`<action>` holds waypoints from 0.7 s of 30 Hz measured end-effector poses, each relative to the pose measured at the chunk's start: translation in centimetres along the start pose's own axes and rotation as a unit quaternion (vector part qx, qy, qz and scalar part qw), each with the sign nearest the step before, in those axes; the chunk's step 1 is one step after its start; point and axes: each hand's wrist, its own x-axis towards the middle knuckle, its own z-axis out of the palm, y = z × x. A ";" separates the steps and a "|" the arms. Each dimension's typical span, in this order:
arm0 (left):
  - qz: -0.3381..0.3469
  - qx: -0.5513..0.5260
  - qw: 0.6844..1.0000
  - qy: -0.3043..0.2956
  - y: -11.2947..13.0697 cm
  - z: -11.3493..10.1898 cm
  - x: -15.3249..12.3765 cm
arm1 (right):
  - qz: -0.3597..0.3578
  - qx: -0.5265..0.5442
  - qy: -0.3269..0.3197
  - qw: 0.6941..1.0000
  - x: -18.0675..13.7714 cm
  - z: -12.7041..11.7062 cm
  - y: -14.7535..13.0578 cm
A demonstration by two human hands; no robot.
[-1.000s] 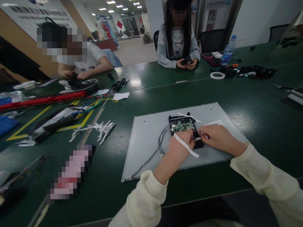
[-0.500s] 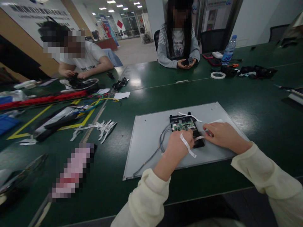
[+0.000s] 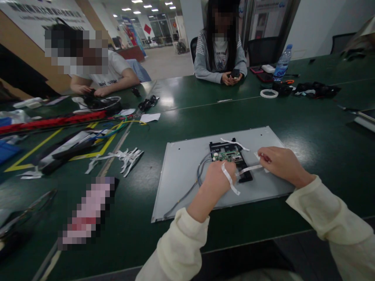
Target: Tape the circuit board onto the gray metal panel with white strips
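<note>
Room: open office, pale floor (image 3: 166, 66) well beyond the fingers, ceiling lights (image 3: 147, 6) on above it. Table (image 3: 187, 111): glossy dark green, below and all around the fingers, glare patches further out, seam running across beyond them. Two people at its far edge: one (image 3: 221, 56) roughly straight ahead of the fingers, one (image 3: 102, 76) ahead-left, each with something black in hand. Gray panel (image 3: 181, 175): flat on the table, directly under both hands. Black frame (image 3: 247, 175): on the panel, partly under the left fingers. Left hand (image 3: 219, 177): fingers curled, tips hidden, can't tell if they pinch. Right hand (image 3: 281, 162): fingertips pressed together, looks like pinching the end of a white strip (image 3: 250, 169) that spans to the left fingers. Green circuit board (image 3: 225, 156): on the frame, just beyond left fingers. Second strip (image 3: 230, 179): across the left hand's back, behind its fingers.
</note>
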 end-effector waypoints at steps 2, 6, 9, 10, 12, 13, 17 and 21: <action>-0.007 -0.004 1.000 0.020 -0.1 0.1 0.1 | -0.013 0.042 0.052 0.998 -0.2 0.0 -0.4; -0.045 -0.015 0.995 0.083 -0.6 0.4 0.4 | -0.066 0.074 0.111 0.989 -0.4 -0.2 -1.4; -0.061 -0.021 0.993 0.095 -0.6 0.3 0.5 | -0.077 0.056 0.076 0.993 -0.3 0.0 -1.9; -0.061 -0.024 0.994 0.092 -0.4 0.2 0.5 | -0.077 0.046 0.054 0.994 -0.2 0.1 -2.1; -0.055 -0.030 0.995 0.081 0.0 0.2 0.5 | -0.076 0.024 0.011 0.997 0.0 0.5 -2.4; -0.048 -0.034 0.995 0.076 0.2 0.3 0.5 | -0.076 0.014 -0.007 0.997 0.1 0.6 -2.5; -0.019 -0.037 0.997 0.067 0.8 0.8 0.4 | -0.054 -0.004 -0.057 0.997 0.3 1.0 -2.7; -0.021 -0.024 0.998 0.056 0.7 1.4 0.4 | -0.003 0.007 -0.084 0.996 0.2 0.7 -2.0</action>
